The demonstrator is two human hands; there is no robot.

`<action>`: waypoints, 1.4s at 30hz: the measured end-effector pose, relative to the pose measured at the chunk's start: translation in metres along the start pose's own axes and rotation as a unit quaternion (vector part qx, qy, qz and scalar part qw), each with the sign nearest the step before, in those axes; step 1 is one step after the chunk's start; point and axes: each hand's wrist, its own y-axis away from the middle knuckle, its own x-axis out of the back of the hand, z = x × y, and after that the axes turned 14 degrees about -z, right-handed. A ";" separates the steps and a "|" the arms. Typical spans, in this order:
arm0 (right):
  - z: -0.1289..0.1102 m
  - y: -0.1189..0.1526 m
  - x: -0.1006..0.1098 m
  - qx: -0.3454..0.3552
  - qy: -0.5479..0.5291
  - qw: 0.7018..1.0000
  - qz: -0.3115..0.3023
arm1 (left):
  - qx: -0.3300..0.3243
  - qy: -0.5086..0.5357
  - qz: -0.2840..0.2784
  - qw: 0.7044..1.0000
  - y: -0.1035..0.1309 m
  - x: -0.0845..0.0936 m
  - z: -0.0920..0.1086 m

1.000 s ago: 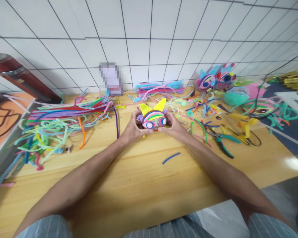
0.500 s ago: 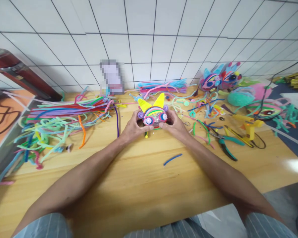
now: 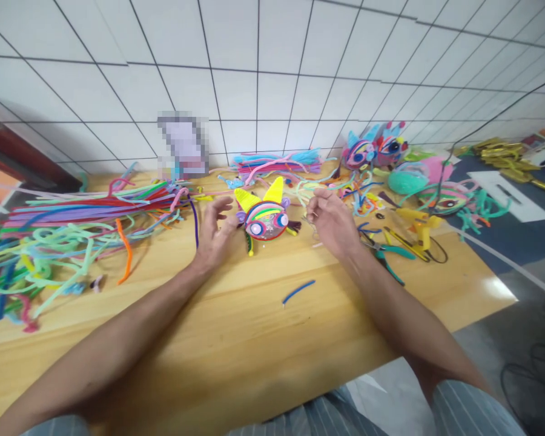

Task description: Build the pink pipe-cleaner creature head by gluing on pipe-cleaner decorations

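A pipe-cleaner creature head (image 3: 267, 219) rests on the wooden table in the middle of the view. It has yellow pointed ears, round pink-and-blue eyes, striped bands over the brow and purple curls at the sides. My left hand (image 3: 215, 233) is open just left of it, fingers spread and bent, the thumb close to its side. To its right, with a gap between, my right hand (image 3: 333, 224) is open with loosely curled fingers and nothing visible in them. A short blue pipe cleaner (image 3: 298, 292) lies on the table in front of the head.
Heaped pipe cleaners (image 3: 86, 212) cover the left side, and another bundle (image 3: 277, 162) lies by the tiled wall. Green-handled pliers (image 3: 390, 257) and a yellow glue gun (image 3: 420, 229) lie at right. Finished creature heads (image 3: 361, 151) stand behind them. A black cord (image 3: 485, 112) hangs down at right.
Both hands have let go of the creature head and moved apart, one to each side. The head now stands by itself on the table. The view has turned somewhat to the right.
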 end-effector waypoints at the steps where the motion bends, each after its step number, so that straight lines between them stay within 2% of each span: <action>1: -0.006 0.004 -0.004 0.002 0.009 1.000 -0.025 | -0.016 -0.011 0.050 0.999 0.001 0.000 0.011; 2: -0.012 0.009 -0.009 0.003 0.020 0.999 -0.045 | -0.024 -0.010 0.069 0.997 0.003 -0.001 0.025; 3: -0.016 0.015 -0.015 0.004 0.030 0.998 -0.060 | -0.020 0.006 0.049 0.999 0.007 -0.003 0.040; 4: -0.020 0.021 -0.021 0.004 0.037 0.997 -0.072 | -0.002 0.032 0.012 0.999 0.012 -0.006 0.056; 6: -0.026 0.035 -0.033 0.005 0.042 0.995 -0.095 | 0.070 0.105 -0.099 0.987 0.025 -0.016 0.086; 9: -0.028 0.057 -0.048 0.014 0.054 0.989 -0.137 | 0.175 0.216 -0.268 0.922 0.043 -0.034 0.116; 12: -0.026 0.076 -0.056 0.044 0.114 0.977 -0.175 | 0.207 0.277 -0.327 0.879 0.053 -0.044 0.127; 18: -0.017 0.099 -0.055 0.163 0.298 0.927 -0.158 | 0.200 0.276 -0.332 0.880 0.055 -0.043 0.127; 23: -0.018 0.112 -0.060 0.179 0.365 0.907 -0.109 | 0.172 0.274 -0.358 0.876 0.058 -0.041 0.131; 28: -0.028 0.129 -0.075 0.183 0.318 0.928 -0.063 | 0.125 0.199 -0.368 0.899 0.064 -0.038 0.145; 33: -0.032 0.147 -0.084 0.138 0.314 0.939 -0.035 | 0.009 0.039 -0.363 0.931 0.070 -0.036 0.151; 38: -0.030 0.160 -0.090 0.121 0.267 0.956 -0.009 | -0.124 -0.056 -0.332 0.933 0.076 -0.039 0.151; 42: -0.030 0.165 -0.092 0.106 0.238 0.965 0.000 | -0.170 -0.114 -0.296 0.933 0.081 -0.041 0.153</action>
